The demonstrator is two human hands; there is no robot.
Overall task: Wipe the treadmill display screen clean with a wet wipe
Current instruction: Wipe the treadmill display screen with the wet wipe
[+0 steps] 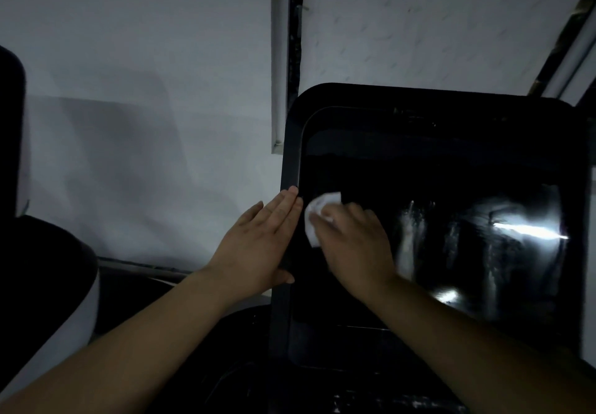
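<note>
Dim room, and over at nine o'clock there's a dark rounded seat-like shape with a pale edge, too murky to make out properly. Behind it, a plain pale grey wall fills the ten-to-twelve o'clock stretch, with a white vertical strip running down it at twelve. Moving in, the left hand lies flat against the left edge of the screen's dark frame, fingers straight and together, thumb tucked round the frame's edge low down. Just beside it, at centre, the crumpled white wet wipe sits on the glass near the screen's left border. The right hand covers the lower part of the wipe, fingers curled over it and pressing it to the surface. The big glossy black rectangular treadmill display screen spreads from centre out to three o'clock, with wet streaks and a bright glare across its right half.
</note>
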